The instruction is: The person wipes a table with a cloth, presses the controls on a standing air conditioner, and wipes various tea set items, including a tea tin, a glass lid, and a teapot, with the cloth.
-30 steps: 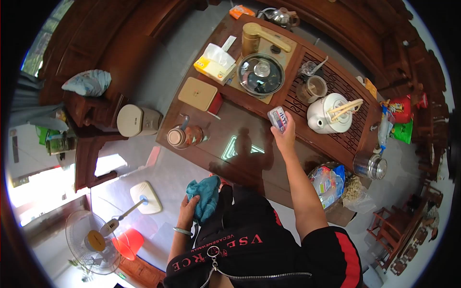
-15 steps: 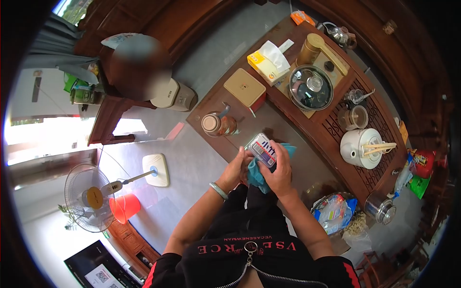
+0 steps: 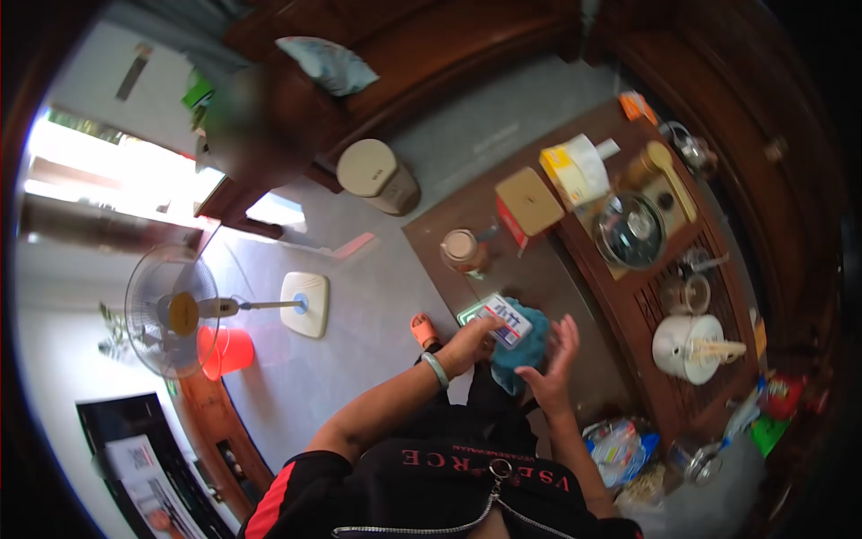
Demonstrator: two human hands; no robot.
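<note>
My left hand (image 3: 472, 345), with a bangle at the wrist, grips a small clear box (image 3: 505, 322) with a white, blue and red label. Bunched behind and below the box is a blue-green cloth (image 3: 523, 352). Just right of the cloth, my right hand (image 3: 555, 370) has its fingers spread and holds nothing; its thumb points toward the cloth. Both hands are above the near edge of the dark wooden table (image 3: 575, 296). On the table beyond them stand a glass jar with a lid (image 3: 462, 249) and a red tin with a tan lid (image 3: 528, 207).
A tissue box (image 3: 575, 171), a glass-lidded pot (image 3: 630, 229) and a white kettle (image 3: 687, 349) stand on the table. Bagged items (image 3: 620, 449) lie at its near right. On the floor are a bin (image 3: 377, 175), a fan (image 3: 184, 313) and a red bucket (image 3: 224, 350).
The box has passed from my right hand to my left. My right hand has let go and opened to the right of the cloth. The view has turned left.
</note>
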